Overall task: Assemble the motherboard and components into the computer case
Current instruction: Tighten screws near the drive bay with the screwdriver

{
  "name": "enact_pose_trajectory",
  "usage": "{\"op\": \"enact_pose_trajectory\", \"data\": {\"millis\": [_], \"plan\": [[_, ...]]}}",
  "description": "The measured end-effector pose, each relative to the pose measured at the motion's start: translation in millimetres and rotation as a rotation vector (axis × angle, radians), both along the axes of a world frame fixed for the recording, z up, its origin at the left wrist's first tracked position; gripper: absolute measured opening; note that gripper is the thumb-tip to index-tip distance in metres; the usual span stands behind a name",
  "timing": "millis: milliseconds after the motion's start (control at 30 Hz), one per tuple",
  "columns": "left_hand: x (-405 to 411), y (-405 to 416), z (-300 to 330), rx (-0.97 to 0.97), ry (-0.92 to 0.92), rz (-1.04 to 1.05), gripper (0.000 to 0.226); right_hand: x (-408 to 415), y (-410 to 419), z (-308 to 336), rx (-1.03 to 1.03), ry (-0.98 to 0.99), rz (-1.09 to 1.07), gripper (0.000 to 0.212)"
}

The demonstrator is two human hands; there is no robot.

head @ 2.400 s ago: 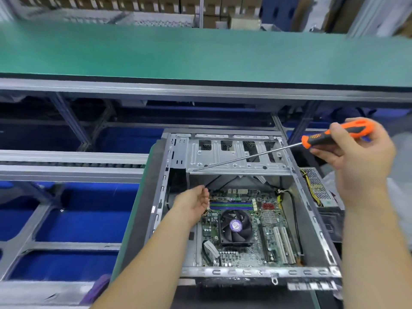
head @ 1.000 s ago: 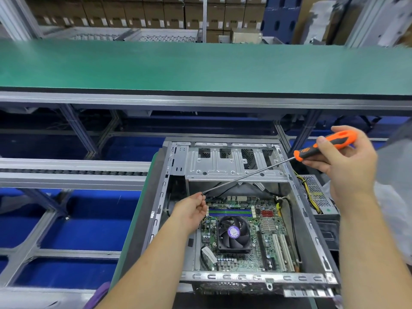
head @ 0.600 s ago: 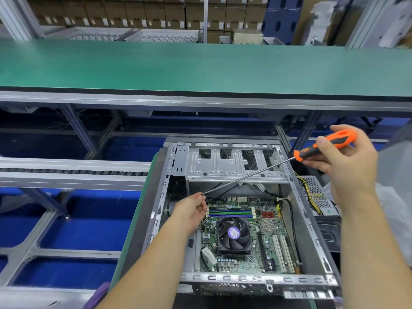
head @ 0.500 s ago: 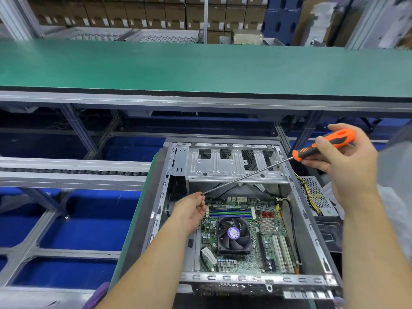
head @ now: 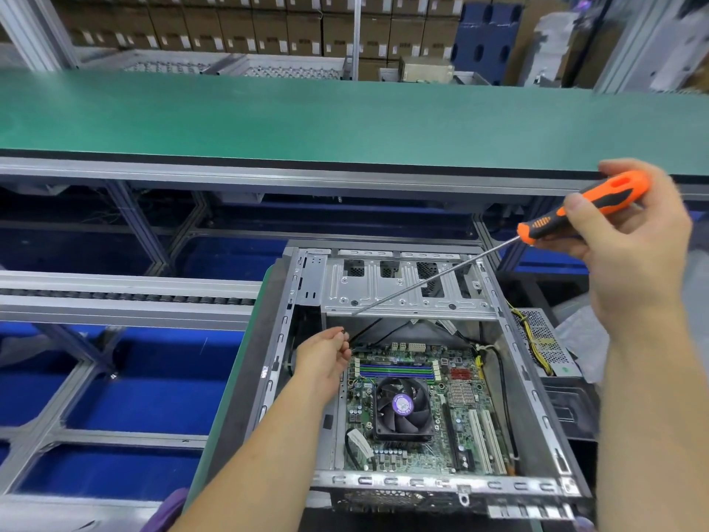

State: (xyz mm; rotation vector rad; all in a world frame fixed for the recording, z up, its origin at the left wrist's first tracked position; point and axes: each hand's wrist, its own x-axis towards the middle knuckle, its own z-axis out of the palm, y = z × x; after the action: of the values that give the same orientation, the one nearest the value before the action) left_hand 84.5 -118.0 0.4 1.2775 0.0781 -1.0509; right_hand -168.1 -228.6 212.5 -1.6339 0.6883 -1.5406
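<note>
Here the computer case (head: pixel 429 481) lies open side up on the near edge of the workstation, with the motherboard (head: pixel 456 412) seated flat on its floor. A black CPU cooler fan (head: pixel 403 407) sits near the centre of the board, the memory slots (head: pixel 397 370) run across just beyond it, and two white expansion slots (head: pixel 485 439) stand to its right. A perforated metal drive cage (head: pixel 403 286) spans the far end of the case above the board. The left hand (head: pixel 326 359) reaches into the case at the far left corner of the motherboard, fingertips pinched together on a small dark item (head: pixel 344 332), probably a screw, too small to identify with certainty. The right hand (head: pixel 633 247) is raised above the right side of the case and grasps the orange-and-black handle of a long screwdriver (head: pixel 583 211); its thin shaft slopes down and left across the drive cage, and the tip ends just above and apart from the left hand's fingertips. A power supply unit (head: pixel 544 339) with yellow wires lies outside the case, just beside its right wall. A green conveyor belt (head: pixel 345 120) runs across the scene beyond the case.
</note>
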Motion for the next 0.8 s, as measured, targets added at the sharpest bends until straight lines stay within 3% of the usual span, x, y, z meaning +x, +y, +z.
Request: {"op": "enact_pose_trajectory", "data": {"millis": [167, 533, 700, 800], "plan": [[-1, -1, -2, 0.010, 0.047, 0.008, 0.017, 10, -3, 11, -0.033, 0.023, -0.027, 0.031], [-2, -21, -18, 0.022, 0.145, 0.041, 0.019, 66, -10, 45, -0.148, 0.299, 0.081, 0.038], [-2, -25, -24, -0.002, 0.184, 0.046, 0.017, 77, -15, 63, -0.277, 0.407, 0.017, 0.043], [-4, -28, -23, -0.024, 0.194, 0.041, 0.018, 80, -17, 61, -0.255, 0.416, 0.015, 0.044]]}}
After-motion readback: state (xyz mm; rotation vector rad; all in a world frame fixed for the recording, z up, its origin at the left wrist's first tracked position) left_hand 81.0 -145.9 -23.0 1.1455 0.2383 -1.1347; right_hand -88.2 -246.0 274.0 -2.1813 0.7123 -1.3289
